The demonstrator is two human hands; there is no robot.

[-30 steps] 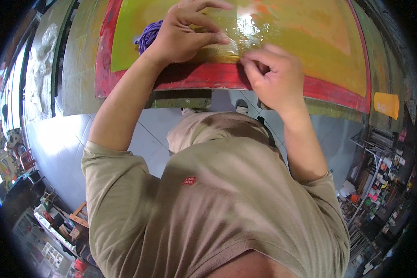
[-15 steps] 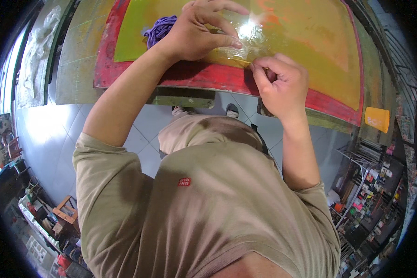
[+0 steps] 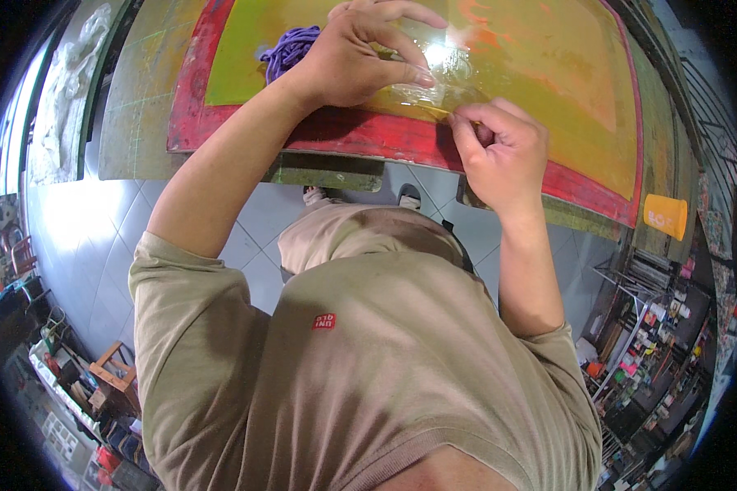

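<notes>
small red chest label [image 3: 325,322], orange tag [image 3: 665,215] at right

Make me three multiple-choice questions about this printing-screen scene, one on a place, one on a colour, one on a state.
1. Where does the purple bundle lie?
A. left of the left hand
B. on the floor
C. under the right hand

2. What colour is the frame border of the screen?
A. blue
B. red
C. white

3. How is the right hand set?
A. flat, fingers spread
B. hanging at the side
C. fingers curled, pinching at the clear film

Answers: 1 A, it sits beside the left hand on the yellow-green mesh; 2 B, the rim is red; 3 C, its fingers are bunched at the film's edge.
</notes>
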